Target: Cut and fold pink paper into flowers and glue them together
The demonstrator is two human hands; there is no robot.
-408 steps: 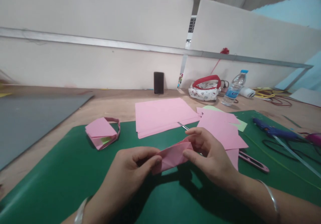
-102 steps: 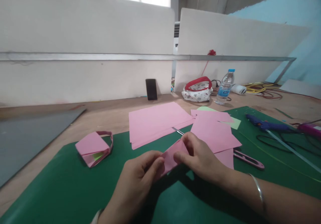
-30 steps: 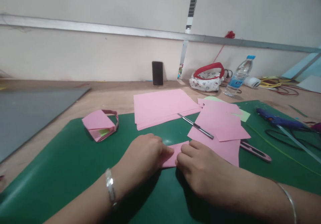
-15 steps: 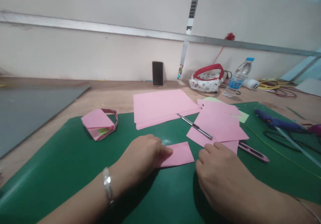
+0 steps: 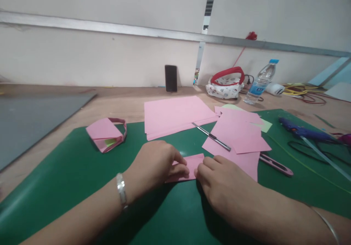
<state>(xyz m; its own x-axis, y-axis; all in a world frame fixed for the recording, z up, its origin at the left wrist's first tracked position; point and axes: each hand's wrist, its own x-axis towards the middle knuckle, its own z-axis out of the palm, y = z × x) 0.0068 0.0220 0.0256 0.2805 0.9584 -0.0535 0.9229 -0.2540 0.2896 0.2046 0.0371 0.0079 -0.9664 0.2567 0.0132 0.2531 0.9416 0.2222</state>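
A narrow folded strip of pink paper (image 5: 192,166) lies on the green cutting mat (image 5: 175,212). My left hand (image 5: 157,161) covers its left end, thumb and fingers bent and pressed onto it. At the right end, my right hand (image 5: 221,179) has curled fingers closed over the edge, with the thumb at the near corner. Just beyond my right hand are loose pink sheets (image 5: 238,135) and a metal craft knife (image 5: 211,136). A pink cutter (image 5: 275,164) pokes out from beneath those sheets. Parts of the strip are hidden under both hands.
A folded pink paper bag with a handle (image 5: 105,133) stands at left. Behind the mat are a stack of pink sheets (image 5: 175,113), a phone (image 5: 171,78), a white pouch (image 5: 225,87) and a water bottle (image 5: 260,82). A blue glue gun (image 5: 307,131) with its cord lies right.
My right hand has moved left from beside the strip onto its right end. My left hand's fingers have bent, and its thumb no longer lies flat along the paper.
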